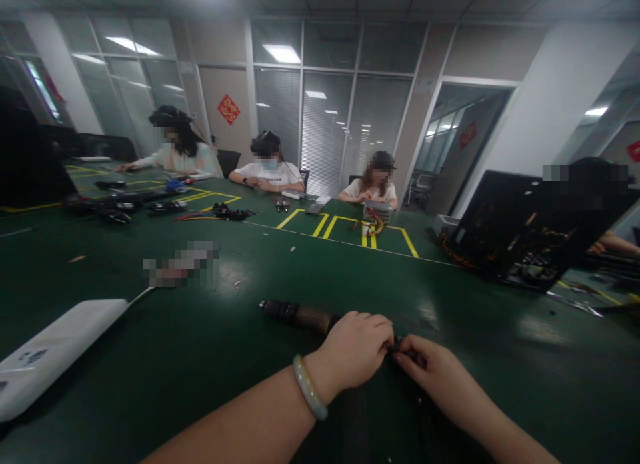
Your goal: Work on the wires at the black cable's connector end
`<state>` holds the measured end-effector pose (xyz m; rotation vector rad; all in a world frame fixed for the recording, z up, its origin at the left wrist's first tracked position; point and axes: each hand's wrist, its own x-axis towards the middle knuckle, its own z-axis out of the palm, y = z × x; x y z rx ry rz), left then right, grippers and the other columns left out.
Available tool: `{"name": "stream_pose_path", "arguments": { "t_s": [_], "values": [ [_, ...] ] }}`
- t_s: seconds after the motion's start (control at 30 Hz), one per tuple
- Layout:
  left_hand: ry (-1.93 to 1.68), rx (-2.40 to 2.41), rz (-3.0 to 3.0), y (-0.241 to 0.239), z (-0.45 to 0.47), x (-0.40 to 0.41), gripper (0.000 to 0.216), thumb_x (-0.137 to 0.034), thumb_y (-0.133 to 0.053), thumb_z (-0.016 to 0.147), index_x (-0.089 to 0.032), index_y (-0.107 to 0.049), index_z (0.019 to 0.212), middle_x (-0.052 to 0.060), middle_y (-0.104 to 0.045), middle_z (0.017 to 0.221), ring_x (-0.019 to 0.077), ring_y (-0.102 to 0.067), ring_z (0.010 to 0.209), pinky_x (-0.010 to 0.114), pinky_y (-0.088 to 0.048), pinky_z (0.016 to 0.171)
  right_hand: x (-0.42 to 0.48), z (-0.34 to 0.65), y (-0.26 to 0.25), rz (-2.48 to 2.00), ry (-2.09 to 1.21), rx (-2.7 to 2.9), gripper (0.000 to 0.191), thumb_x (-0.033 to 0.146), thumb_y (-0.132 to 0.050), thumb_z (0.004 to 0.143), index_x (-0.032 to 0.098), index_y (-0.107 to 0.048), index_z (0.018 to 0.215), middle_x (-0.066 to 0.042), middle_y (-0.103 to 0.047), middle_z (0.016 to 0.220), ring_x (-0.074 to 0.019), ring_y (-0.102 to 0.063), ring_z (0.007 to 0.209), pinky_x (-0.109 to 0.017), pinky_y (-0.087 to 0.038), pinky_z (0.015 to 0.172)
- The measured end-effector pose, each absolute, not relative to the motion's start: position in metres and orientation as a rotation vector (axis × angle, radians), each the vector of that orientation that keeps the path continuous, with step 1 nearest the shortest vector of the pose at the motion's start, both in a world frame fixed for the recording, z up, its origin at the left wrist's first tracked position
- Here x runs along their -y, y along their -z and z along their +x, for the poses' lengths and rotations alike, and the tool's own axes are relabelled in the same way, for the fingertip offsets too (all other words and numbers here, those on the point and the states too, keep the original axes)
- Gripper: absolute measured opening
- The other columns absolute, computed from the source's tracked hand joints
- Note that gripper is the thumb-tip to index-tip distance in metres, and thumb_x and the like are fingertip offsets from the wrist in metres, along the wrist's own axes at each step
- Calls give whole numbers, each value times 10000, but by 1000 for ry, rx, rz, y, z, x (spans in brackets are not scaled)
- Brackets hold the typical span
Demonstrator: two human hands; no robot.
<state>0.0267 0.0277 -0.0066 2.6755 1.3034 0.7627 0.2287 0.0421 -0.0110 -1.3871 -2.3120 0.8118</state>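
My left hand, with a bangle on its wrist, is closed with its fingers curled down. My right hand is closed in a pinch just right of it. Between the two sets of fingertips shows a small dark piece, too small and shaded to name. A dark rod-shaped tool with a black ribbed end and a brownish body lies on the table, its right end hidden behind my left hand. Whether my left hand touches it, I cannot tell.
The green table bears a white power strip at left, bundled cables farther back, and a black computer case at right. Yellow tape marks the far side. Several people sit around, one handling coloured wires.
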Motion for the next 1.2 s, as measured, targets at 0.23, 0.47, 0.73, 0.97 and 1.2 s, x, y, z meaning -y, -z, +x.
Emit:
{"name": "stream_pose_path", "arguments": {
  "t_s": [0.23, 0.47, 0.73, 0.97, 1.2],
  "values": [
    [-766, -1336, 2643, 8, 26, -29, 116, -246, -635, 868, -197, -572, 953, 27, -627, 1109, 209, -599, 1028, 354, -437, 923, -41, 230, 11, -1379, -839, 2302, 187, 348, -523, 923, 224, -648, 858, 19, -638, 728, -160, -578, 661, -229, -379, 576],
    [-780, -1302, 2665, 8, 26, -29, 80, -201, -604, 872, -203, -575, 947, 11, -634, 1086, 202, -601, 1022, 355, -436, 913, -40, 229, 9, -1388, -855, 2299, 186, 342, -516, 924, 227, -649, 861, 15, -648, 736, -166, -588, 672, -238, -387, 584],
    [-789, -1360, 2633, 8, 26, -29, 162, -245, -671, 829, -200, -555, 932, 16, -606, 1167, 210, -596, 1034, 349, -461, 887, -42, 229, 11, -1381, -849, 2297, 178, 338, -533, 919, 223, -653, 856, 17, -640, 732, -162, -582, 672, -231, -381, 580],
    [-765, -1281, 2686, 8, 25, -30, 53, -222, -603, 884, -213, -572, 926, -3, -619, 1155, 197, -592, 1054, 348, -437, 911, -40, 228, 9, -1381, -852, 2303, 170, 338, -539, 922, 235, -654, 852, 27, -630, 715, -156, -566, 654, -226, -374, 571],
    [-755, -1362, 2632, 5, 26, -27, 177, -238, -641, 841, -203, -550, 988, 29, -612, 1133, 209, -595, 1030, 350, -445, 917, -41, 228, 10, -1381, -858, 2291, 160, 321, -541, 921, 233, -654, 848, 31, -637, 721, -152, -574, 657, -221, -384, 576]
  ]
}}
